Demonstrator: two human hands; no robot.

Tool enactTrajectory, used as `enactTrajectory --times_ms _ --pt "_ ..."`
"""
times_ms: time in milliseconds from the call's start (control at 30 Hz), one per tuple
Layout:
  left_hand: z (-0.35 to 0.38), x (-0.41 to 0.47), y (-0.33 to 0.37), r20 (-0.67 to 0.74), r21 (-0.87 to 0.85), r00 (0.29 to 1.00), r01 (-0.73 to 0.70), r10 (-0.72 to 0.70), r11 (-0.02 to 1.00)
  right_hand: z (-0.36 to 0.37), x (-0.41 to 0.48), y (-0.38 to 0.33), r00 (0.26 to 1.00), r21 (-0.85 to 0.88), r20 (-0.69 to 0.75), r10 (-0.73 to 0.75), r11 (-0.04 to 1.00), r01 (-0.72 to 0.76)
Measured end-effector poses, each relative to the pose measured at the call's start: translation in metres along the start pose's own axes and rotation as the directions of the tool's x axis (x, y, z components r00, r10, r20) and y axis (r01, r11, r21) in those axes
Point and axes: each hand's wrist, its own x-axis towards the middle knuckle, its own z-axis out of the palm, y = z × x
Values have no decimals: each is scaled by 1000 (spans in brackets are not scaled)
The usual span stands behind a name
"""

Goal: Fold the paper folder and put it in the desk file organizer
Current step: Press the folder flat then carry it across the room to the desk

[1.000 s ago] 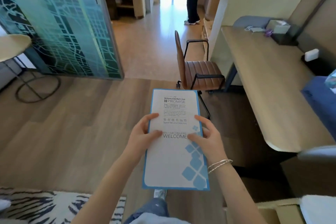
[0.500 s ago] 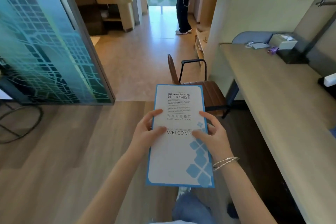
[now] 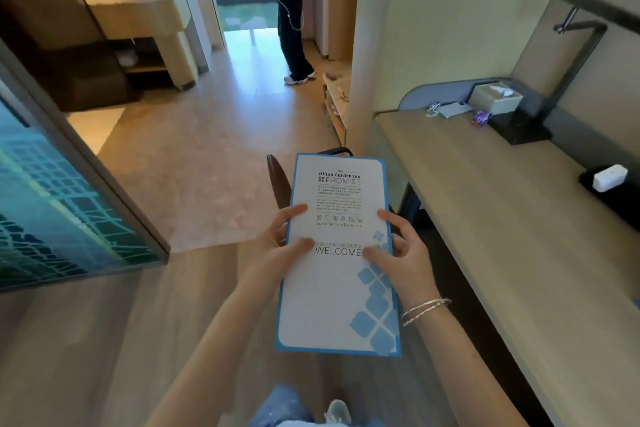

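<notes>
On the far left stands a glass wall (image 3: 59, 211) with a blue-green line pattern on it. Past it, at the back, there is a counter (image 3: 138, 10) with dark shelves under it, and the picture is blurry there. A wood floor (image 3: 86, 340) runs under everything. In the middle of the back, a person (image 3: 291, 10) in dark trousers and pale shoes stands by a bright window. Closer in, the left hand (image 3: 273, 246) holds the left edge of the paper folder (image 3: 337, 288). Its thumb lies flat on the front, near the word WELCOME, and one finger lies higher up on the front; the other fingers are behind the folder and cannot be seen. The folder is closed and flat, white with a blue border and blue squares in its lower right corner. It is up in the air in front of the person, over the floor and just left of the desk (image 3: 502, 236). A brown chair (image 3: 277, 184) peeks out behind its top. The right hand (image 3: 401, 256) holds the right edge. Its thumb presses on the front by WELCOME, one finger rests higher on the front, and the other fingers are spread along the edge. Thin silver bracelets (image 3: 424, 310) circle that wrist. On the right, the long pale desk carries a tissue box (image 3: 497, 99), a black lamp (image 3: 554, 80) and a small white box (image 3: 609, 177) on a dark tray.
</notes>
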Motion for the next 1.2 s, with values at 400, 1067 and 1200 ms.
enactTrajectory --times_ms 400,1067,1200 --pt "72 109 13 504 111 862 -3 -54 994 -33 13 11 826 17 -556 -90 993 120" --pt "216 38 -33 914 311 303 -95 -271 946 -61 -151 39 217 53 -976 17 985 163" --pt "255 6 -48 922 335 232 -77 -310 939 -94 -183 45 175 73 -984 43 983 166"
